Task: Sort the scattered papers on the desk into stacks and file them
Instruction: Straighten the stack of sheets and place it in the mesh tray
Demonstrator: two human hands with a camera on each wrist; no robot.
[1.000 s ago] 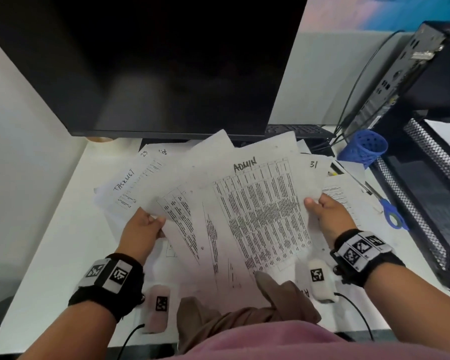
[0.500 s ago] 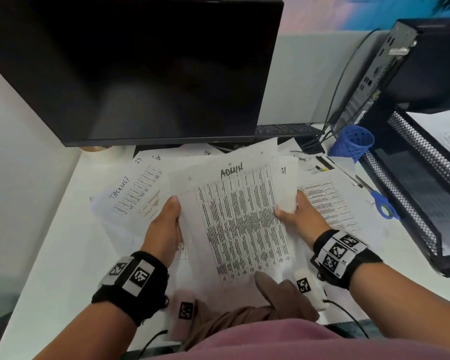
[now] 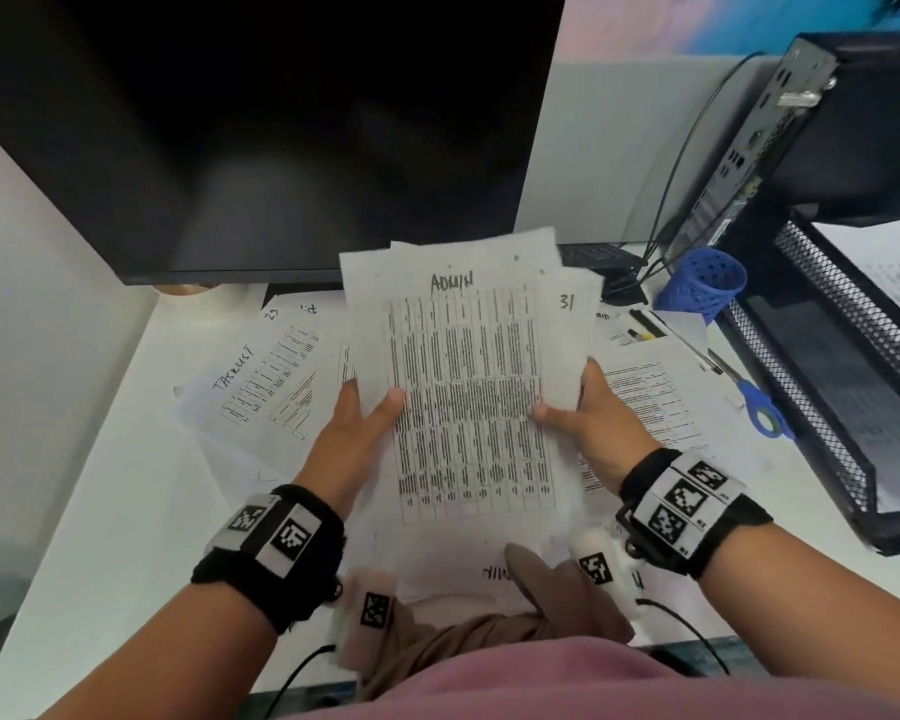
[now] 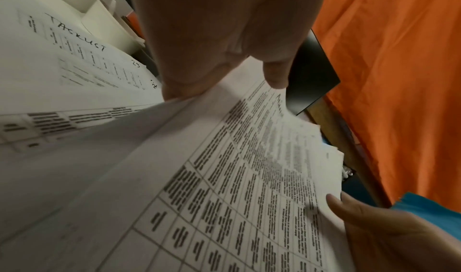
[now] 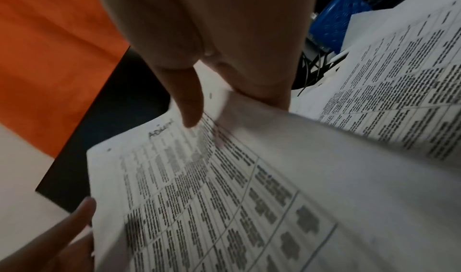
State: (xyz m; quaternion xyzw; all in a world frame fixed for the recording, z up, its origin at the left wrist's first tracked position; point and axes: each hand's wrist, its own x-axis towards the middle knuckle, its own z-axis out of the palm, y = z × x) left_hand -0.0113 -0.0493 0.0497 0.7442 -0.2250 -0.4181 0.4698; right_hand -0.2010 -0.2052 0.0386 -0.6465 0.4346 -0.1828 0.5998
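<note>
Soft, even light is filling the head view, leaving the white bench [image 3: 100, 459] bright and shadows faint. The dark monitor [image 3: 281, 122] at upper centre is showing a dull, hazy reflection. Straight lines are bowing toward the edges of the frame. Both wrist views are looking dimmer and grainier. There the printed sheets [image 4: 249, 177] are smearing with blur at the lower edges, and each hand [image 5: 212, 30] is looming large and out of focus at the top.

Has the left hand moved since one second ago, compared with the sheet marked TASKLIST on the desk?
Yes. The left hand moved right, away from the TASKLIST sheet, and now grips the left edge of the ADMIN stack, gathered narrower than before.
</note>
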